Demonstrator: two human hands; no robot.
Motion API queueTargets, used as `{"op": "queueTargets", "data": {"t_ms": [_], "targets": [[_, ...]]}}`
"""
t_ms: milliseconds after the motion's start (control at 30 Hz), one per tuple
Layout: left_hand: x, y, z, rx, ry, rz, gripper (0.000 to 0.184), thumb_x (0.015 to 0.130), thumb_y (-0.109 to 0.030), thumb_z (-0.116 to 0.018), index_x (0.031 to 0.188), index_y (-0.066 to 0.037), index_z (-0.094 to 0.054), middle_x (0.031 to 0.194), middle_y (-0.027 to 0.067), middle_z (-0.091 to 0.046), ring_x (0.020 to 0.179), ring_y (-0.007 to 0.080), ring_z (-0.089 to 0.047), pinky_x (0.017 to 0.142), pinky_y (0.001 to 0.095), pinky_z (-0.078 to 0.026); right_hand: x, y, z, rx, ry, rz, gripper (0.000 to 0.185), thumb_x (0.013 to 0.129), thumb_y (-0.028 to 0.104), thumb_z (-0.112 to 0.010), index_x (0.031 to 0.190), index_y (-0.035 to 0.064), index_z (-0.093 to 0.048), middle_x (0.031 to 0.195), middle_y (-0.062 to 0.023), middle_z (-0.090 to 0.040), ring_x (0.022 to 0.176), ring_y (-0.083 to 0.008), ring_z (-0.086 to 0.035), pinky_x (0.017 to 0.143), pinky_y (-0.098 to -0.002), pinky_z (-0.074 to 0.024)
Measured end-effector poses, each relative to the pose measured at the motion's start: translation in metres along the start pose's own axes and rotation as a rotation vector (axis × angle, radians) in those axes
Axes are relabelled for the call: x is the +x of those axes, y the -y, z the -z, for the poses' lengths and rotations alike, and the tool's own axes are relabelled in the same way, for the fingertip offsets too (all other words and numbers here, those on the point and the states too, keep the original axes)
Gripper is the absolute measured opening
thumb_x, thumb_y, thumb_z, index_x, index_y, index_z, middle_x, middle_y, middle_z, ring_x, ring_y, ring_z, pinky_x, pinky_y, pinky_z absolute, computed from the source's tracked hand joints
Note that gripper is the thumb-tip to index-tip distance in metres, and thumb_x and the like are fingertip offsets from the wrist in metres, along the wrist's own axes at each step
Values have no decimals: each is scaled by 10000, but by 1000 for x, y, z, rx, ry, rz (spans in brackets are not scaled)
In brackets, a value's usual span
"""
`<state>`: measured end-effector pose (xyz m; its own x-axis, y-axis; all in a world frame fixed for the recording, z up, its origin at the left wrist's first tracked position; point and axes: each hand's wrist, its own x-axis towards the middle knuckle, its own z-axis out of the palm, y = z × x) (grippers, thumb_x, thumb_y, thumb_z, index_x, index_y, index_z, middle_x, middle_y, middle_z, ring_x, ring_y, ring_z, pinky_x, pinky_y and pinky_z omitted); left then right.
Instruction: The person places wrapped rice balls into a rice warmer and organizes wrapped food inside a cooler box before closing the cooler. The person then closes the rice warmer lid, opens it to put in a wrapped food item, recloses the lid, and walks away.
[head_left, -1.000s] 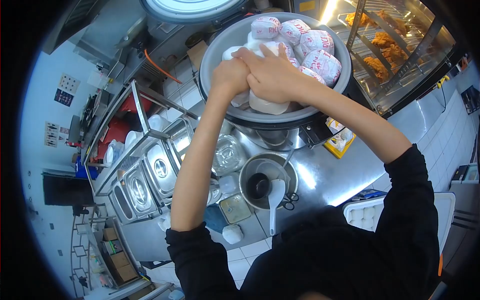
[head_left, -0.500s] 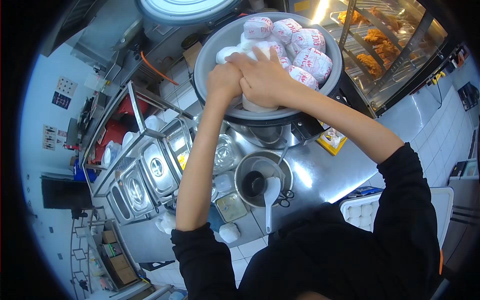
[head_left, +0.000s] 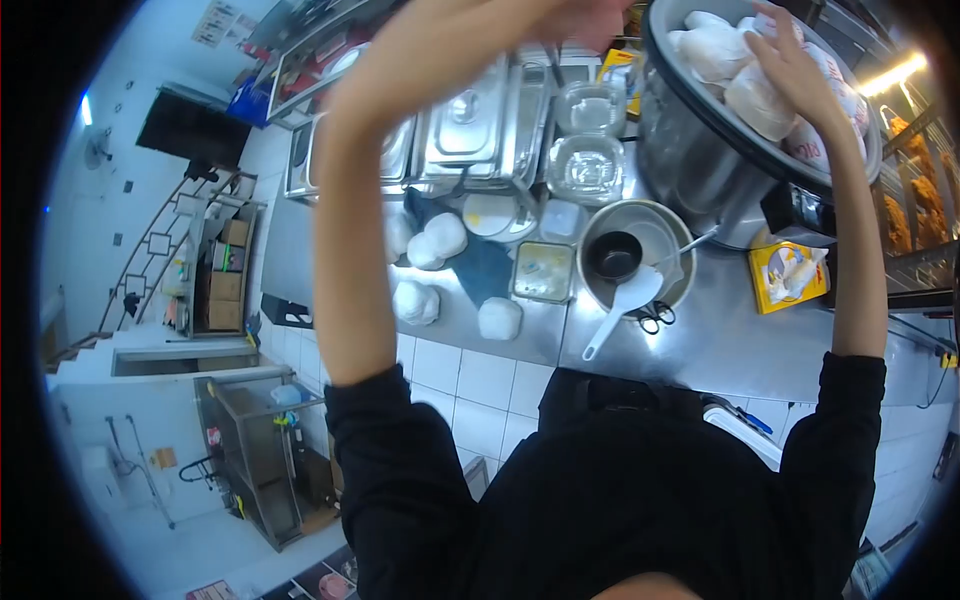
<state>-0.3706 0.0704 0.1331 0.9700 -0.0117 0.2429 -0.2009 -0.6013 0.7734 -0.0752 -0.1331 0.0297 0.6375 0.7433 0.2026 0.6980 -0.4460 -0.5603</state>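
My left hand (head_left: 585,22) is high at the top edge, partly cut off and smeared by motion, left of the large round rice warmer (head_left: 668,60); its fingers are unclear. Over that warmer my right hand (head_left: 792,72) rests with fingers apart on the wrapped rice packs inside. A plain-looking rice pack (head_left: 760,100) lies just below those fingers, and another white pack (head_left: 712,52) sits to their left. Red "RICE" print shows on a rice pack (head_left: 806,146) near the rim. My right forearm hides part of the warmer's right side.
On the steel counter stands a metal bowl (head_left: 588,284) holding a dark cup (head_left: 614,255) and a white rice paddle (head_left: 632,294). Scissors (head_left: 655,318) lie beside it. Several white wrapped balls, clear containers (head_left: 586,168) and lidded steel pans (head_left: 465,130) are leftward; a yellow box (head_left: 775,285) is right.
The view has swung left and down. My hands, together over the packs before, are now apart: the left has moved away leftward, the right stays on the packs with fingers spread.
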Motion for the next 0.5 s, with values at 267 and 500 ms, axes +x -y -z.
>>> {"op": "queueTargets", "data": {"t_ms": [267,500], "targets": [[-337,135,38,-144,-416,1028,413,997,-402,-436,1182,-76,-610,1043,46,-668,881,136,-634,792,302,-496,-140,183,-88,385,11,214,263,927,228,-549,1141,74,-545,765,-96,-631,671,-198,-609,657,-331,-467],[-430,273,-53,-214,-548,1301,621,790,-481,-719,1189,-22,-592,1105,115,-628,942,234,-637,660,348,-583,-240,205,-376,347,611,294,570,764,115,-700,1253,8,-427,1179,-285,-494,1097,-420,-525,887,-463,-447]]}}
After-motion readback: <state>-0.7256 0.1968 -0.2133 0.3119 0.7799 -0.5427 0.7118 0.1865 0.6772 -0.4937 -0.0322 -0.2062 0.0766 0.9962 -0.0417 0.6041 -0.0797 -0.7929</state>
